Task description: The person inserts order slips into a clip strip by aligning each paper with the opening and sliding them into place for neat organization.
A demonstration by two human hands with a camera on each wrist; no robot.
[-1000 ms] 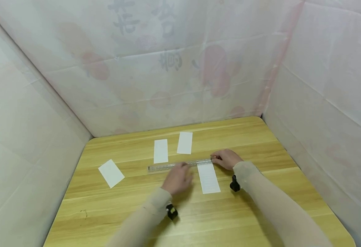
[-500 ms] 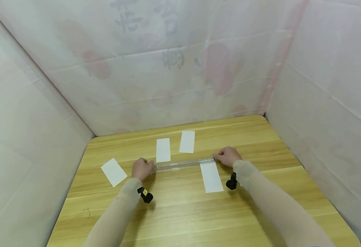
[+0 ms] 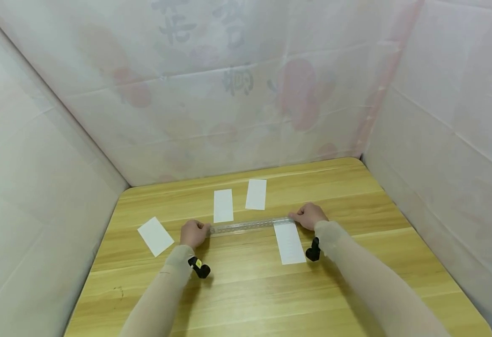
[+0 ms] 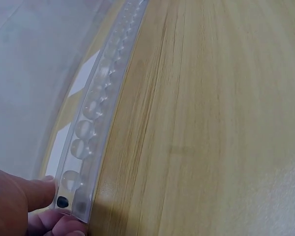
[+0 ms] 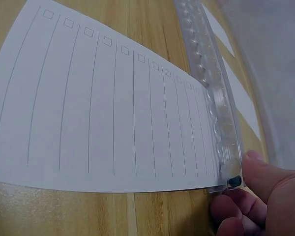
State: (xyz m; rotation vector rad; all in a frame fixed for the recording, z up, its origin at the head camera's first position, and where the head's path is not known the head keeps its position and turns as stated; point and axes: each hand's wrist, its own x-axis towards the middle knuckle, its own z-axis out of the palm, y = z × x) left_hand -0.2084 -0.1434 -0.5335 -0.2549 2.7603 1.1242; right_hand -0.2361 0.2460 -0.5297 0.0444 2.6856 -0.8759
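Clear plastic, the strip (image 3: 249, 226) seems steadied: the left hand (image 3: 193, 233) has moved from over its middle, fingers pinching one end; the right hand (image 3: 310, 216) pinches the other.

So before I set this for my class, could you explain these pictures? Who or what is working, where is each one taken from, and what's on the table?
There's no machine: these are a person's bare hands, the left hand and the right hand. The wide picture comes from a camera worn on the head, looking down; the two close-ups come from a camera on each wrist.

On the wooden table lie four white sheets. The right wrist view shows ruled lines and small boxes on the lined sheet.

Each hand pinches one end of a clear strip with round, bead-like shapes along it. It crosses over that sheet's far end.
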